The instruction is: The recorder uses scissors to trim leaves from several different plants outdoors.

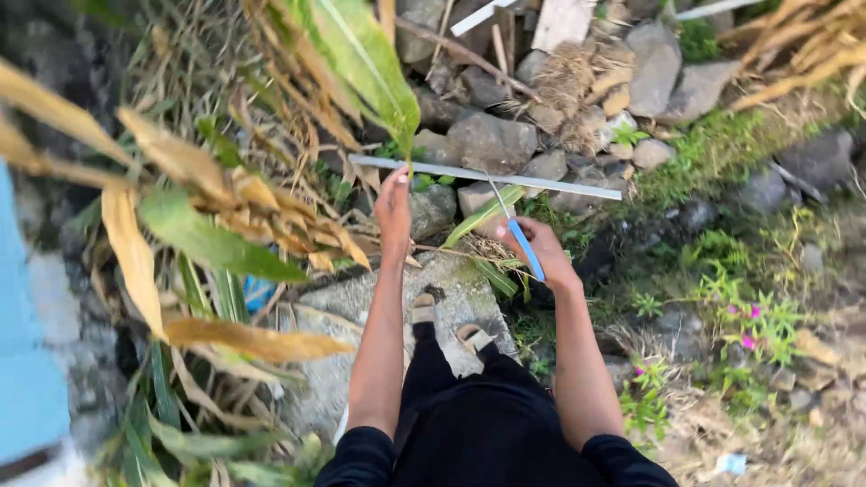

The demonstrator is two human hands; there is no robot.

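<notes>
While the person stands on a flat stone slab (361, 298), the left hand (393, 206) reaches up with fingers extended, fingertips at a green leaf (361, 63) tip. Whether it pinches the leaf: cannot tell. Right hand (537, 248) is closed around a blue-handled knife (516, 232), blade pointing up toward a grey strip (559, 185) across the rocks (492, 135).

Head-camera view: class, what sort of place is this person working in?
Probably an overgrown garden edge or field border outdoors: a heap of grey stones, tall plants with green and dried yellow leaves, and small pink-flowered weeds in the ground.
</notes>
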